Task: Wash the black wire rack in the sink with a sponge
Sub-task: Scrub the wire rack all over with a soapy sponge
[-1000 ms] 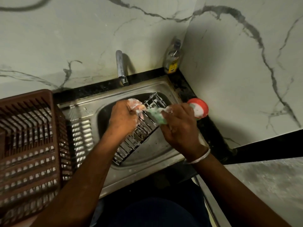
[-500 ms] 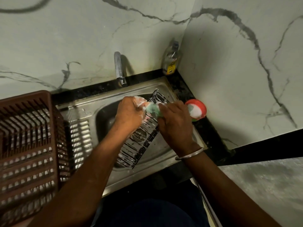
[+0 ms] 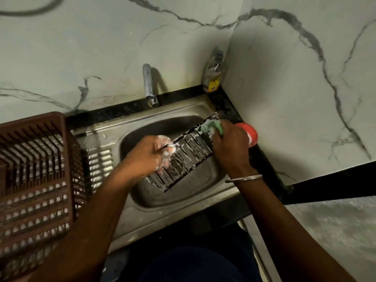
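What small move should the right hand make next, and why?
Probably draw the green sponge along the black wire rack toward its near end. The right hand presses it at the far corner, the left hand grips the rack's side over the steel sink, and the near wires look less foamy.

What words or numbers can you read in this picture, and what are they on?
No text can be read here.
Yellow label on the bottle in the back corner: dark print, too small and blurred to read.
Red-lidded container beside the sink: partly hidden behind a hand, no writing shows.
Nothing else in view shows any writing.
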